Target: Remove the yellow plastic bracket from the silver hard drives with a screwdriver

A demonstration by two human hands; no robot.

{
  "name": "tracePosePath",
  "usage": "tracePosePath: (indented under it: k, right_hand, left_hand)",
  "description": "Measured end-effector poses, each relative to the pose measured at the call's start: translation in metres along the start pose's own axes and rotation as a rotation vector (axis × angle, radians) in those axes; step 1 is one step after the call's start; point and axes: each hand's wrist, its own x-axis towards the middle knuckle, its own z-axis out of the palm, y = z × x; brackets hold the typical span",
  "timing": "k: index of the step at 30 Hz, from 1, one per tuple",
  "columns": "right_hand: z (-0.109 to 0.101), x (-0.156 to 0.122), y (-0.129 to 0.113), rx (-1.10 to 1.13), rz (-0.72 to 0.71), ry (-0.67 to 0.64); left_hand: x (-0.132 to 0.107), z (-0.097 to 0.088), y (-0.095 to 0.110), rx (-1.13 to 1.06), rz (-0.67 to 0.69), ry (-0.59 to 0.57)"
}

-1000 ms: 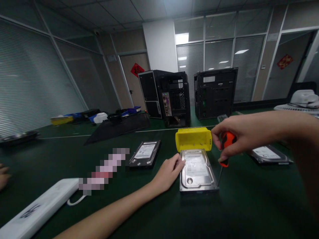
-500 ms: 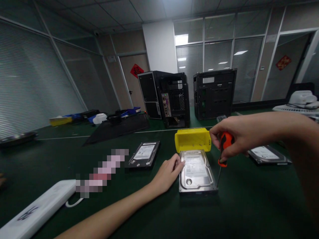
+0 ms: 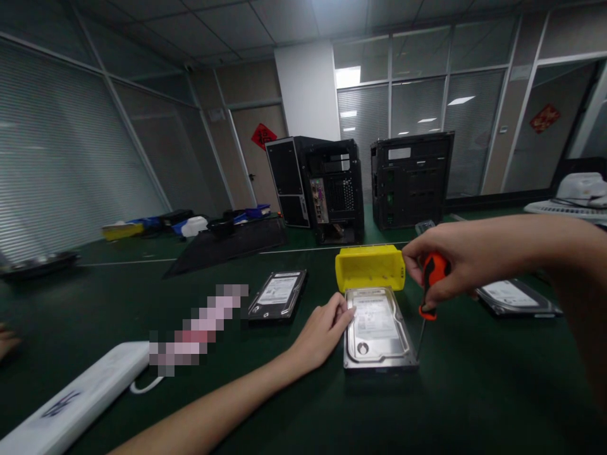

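A silver hard drive [image 3: 377, 328] lies label up on the dark green table. My left hand [image 3: 327, 325] rests at its left side, fingers curled and pressed against the edge. In my right hand [image 3: 439, 259] is an orange and black screwdriver [image 3: 435, 270], held nearly upright with the fingers wrapped round its handle. The screwdriver's thin shaft points down to the drive's near right corner; its tip is too small to make out. Directly behind the drive sits a yellow bin [image 3: 370, 268], facing me, with a few tiny bits inside.
Another hard drive [image 3: 277, 294] lies to the left, and one more [image 3: 515, 297] beyond my right hand. Two black computer cases [image 3: 332, 189] [image 3: 412, 180] stand behind. A white power strip [image 3: 80, 398] is at the near left. Part of another person's hand [image 3: 7, 341] shows at the left edge.
The whole view has shifted slightly, so things appear a little further right. Both hands keep their grip and place, with the screwdriver still at the drive's corner.
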Motion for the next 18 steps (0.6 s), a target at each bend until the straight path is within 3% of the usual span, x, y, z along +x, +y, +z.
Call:
tracePosePath:
  k: [18]
  right_hand:
    - [0.0006, 0.0002, -0.0012, 0.015, 0.011, -0.008]
  left_hand:
    - [0.0021, 0.0023, -0.0038, -0.054, -0.029, 0.009]
